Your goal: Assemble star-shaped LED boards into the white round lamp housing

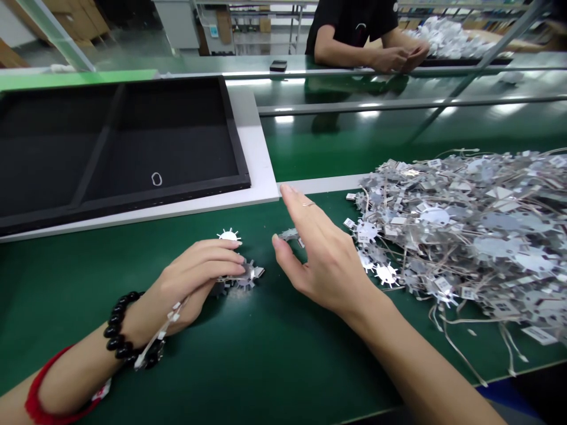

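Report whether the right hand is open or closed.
The right hand is open: its thumb and fingers stand apart, and a silver part shows between them. Whether it touches that part, I cannot tell.

On the desk, a large heap of parts lies right. At far left, a tray sits on a board, a ring in its right compartment. Nearer, the left hand is over a few loose parts; the right hand is between these and the heap. Across the far side, a person is left of another heap.
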A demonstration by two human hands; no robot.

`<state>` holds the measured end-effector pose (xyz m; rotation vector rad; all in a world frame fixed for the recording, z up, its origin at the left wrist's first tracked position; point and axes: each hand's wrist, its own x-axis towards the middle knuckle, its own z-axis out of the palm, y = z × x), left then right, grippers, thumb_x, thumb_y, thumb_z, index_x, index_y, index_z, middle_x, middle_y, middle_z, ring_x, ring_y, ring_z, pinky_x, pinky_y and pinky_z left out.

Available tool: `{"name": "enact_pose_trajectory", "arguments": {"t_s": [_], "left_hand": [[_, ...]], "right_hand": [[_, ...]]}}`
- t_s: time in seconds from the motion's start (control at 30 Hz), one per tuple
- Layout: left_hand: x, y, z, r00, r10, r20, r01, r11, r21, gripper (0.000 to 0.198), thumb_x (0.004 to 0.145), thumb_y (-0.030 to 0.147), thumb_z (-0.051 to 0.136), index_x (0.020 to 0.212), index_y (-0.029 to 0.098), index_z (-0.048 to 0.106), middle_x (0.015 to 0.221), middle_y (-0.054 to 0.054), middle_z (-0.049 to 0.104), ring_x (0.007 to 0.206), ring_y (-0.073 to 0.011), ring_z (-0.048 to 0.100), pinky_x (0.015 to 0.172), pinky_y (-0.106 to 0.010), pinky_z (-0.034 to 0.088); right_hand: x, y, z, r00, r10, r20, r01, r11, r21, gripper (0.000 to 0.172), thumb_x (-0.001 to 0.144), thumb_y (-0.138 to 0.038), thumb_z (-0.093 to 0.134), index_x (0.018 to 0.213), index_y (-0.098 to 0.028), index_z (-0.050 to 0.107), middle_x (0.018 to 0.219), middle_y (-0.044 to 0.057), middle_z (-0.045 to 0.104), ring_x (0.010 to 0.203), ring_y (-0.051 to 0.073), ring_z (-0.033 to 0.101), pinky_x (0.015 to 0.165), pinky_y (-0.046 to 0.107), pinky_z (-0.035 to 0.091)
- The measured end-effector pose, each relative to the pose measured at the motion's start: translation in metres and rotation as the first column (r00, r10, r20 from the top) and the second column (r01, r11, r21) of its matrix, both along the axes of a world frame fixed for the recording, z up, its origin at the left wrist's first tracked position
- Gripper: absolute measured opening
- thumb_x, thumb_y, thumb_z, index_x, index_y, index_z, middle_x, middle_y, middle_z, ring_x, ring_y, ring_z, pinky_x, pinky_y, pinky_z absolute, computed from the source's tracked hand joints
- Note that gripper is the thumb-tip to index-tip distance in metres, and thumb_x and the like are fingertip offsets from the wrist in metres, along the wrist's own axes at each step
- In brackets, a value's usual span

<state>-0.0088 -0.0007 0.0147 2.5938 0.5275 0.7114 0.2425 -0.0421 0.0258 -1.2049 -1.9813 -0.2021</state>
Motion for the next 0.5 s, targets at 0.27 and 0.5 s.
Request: {"name": "enact_pose_trajectory", "arguments": {"t_s": [0.27,0.5], "left_hand": [[-0.022,0.028,0.0,0.989,0.142,0.045,-0.149,0.966,0.213,0.039,0.093,-0.004,0.047,0.11,0.023,0.069,0.122,-0.002,0.066,0.128,-0.0257,0.058,0.112,-0.046,0.046],[-0.041,0.052,-0.001,0.9,0.386,0.201,-0.42,0.892,0.166,0.027,0.095,0.008,0.056,0.099,0.028,0.074,0.118,0.014,0.072,0.12,-0.0263,0.064,0.116,-0.057,0.043]], "right_hand": [[0.002,-0.002,0.001,1.0,0.004,-0.008,-0.004,1.0,-0.023,0.048,0.099,-0.011,0.049,0.143,0.009,0.048,0.144,0.023,0.058,0.141,0.026,0.052,0.119,0.036,0.046],[0.005,-0.003,0.002,1.0,0.012,-0.02,-0.013,0.999,-0.044,0.051,0.101,-0.013,0.047,0.15,0.001,0.045,0.147,0.019,0.057,0.142,0.025,0.051,0.118,0.04,0.048]]}}
